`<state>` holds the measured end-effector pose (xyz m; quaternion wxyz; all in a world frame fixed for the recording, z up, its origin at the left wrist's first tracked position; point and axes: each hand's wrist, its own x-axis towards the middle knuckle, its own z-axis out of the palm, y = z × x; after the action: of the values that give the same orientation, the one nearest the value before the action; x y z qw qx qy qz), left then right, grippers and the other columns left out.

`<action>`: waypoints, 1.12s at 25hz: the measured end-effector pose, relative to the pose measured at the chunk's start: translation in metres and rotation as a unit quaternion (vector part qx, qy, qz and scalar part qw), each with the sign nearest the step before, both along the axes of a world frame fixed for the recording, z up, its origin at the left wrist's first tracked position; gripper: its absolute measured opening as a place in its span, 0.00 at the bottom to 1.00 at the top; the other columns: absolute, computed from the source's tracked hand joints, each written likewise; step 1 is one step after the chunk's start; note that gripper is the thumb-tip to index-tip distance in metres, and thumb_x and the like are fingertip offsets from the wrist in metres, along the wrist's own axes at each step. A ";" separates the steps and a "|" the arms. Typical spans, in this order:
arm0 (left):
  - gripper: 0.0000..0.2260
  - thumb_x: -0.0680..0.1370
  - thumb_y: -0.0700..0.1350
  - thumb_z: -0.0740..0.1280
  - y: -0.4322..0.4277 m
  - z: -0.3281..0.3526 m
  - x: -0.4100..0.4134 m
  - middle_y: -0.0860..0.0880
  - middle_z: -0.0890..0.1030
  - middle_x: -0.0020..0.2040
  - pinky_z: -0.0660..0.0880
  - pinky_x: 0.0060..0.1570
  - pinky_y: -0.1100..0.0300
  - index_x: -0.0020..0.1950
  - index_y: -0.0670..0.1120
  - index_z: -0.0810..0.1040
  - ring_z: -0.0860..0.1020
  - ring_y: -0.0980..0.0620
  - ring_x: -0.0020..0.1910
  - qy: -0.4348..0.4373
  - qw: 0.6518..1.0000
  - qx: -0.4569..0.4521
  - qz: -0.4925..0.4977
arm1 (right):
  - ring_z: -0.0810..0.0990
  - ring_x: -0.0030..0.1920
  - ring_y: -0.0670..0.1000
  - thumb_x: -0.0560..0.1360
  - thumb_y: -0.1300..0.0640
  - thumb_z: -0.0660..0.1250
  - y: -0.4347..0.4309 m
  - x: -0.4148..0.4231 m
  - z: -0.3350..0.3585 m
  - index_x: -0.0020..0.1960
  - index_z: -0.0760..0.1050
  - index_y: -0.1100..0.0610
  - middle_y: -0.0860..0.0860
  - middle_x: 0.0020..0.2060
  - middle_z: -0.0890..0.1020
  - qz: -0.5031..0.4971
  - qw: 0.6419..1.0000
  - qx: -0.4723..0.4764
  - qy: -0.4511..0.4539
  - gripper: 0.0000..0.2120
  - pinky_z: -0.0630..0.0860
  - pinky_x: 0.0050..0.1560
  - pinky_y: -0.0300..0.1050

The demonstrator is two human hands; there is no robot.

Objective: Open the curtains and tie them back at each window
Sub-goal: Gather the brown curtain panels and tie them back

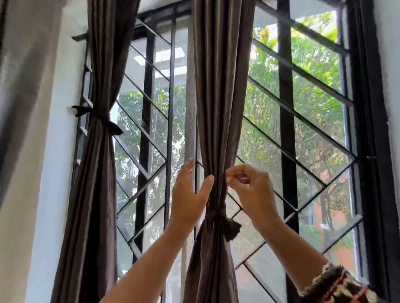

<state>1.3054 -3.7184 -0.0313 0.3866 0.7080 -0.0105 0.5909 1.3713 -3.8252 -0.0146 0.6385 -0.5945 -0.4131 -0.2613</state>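
Note:
A brown curtain [216,91] hangs in the middle of the window, gathered into a bundle and bound by a knotted brown tie [224,223]. My left hand [189,196] is just above the tie on the bundle's left side, fingers straight and pointing up, its thumb resting on the fabric. My right hand [251,186] is at the bundle's right edge with curled fingers, the thumb and forefinger pinching a fold of the curtain. A second brown curtain [95,181] hangs at the window's left side, held to the wall by a black tie [98,116].
Behind the curtains is a tall window with a black frame [374,140], a diagonal black grille [298,124] and a mesh screen, with trees outside. White wall [49,160] flanks it. Another curtain [1,93] hangs at the far left.

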 end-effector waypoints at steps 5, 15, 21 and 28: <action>0.22 0.75 0.41 0.67 0.010 0.086 0.024 0.43 0.75 0.62 0.71 0.62 0.47 0.68 0.41 0.67 0.73 0.47 0.62 -0.061 0.994 0.088 -0.007 | 0.80 0.40 0.49 0.70 0.68 0.67 0.013 0.027 0.094 0.47 0.80 0.60 0.53 0.39 0.82 -0.033 0.995 0.040 -0.087 0.08 0.78 0.48 0.46; 0.22 0.74 0.46 0.69 0.012 0.256 0.041 0.48 0.78 0.59 0.73 0.58 0.56 0.64 0.44 0.68 0.76 0.50 0.58 -0.142 0.980 0.122 -0.065 | 0.77 0.52 0.57 0.77 0.39 0.55 0.016 0.026 0.293 0.48 0.75 0.59 0.57 0.48 0.79 -0.149 0.973 0.013 -0.178 0.24 0.71 0.50 0.47; 0.36 0.64 0.42 0.75 -0.007 0.274 0.068 0.53 0.74 0.61 0.68 0.52 0.76 0.67 0.46 0.61 0.74 0.60 0.58 -0.140 0.941 0.240 -0.195 | 0.77 0.57 0.58 0.68 0.38 0.69 0.033 0.004 0.363 0.62 0.70 0.64 0.57 0.58 0.78 -0.198 0.958 -0.034 -0.203 0.34 0.72 0.51 0.44; 0.34 0.71 0.34 0.68 -0.056 0.287 0.109 0.49 0.68 0.68 0.63 0.57 0.69 0.72 0.45 0.57 0.67 0.55 0.66 -0.170 0.930 0.273 -0.179 | 0.75 0.59 0.62 0.77 0.62 0.58 -0.004 0.030 0.376 0.60 0.72 0.64 0.61 0.59 0.76 -0.427 0.865 0.005 -0.265 0.14 0.72 0.54 0.50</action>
<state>1.4141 -3.7739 0.2553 0.2698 0.6619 -0.3637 0.5974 1.4015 -3.8288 0.3612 0.3342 -0.6180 -0.2714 -0.6579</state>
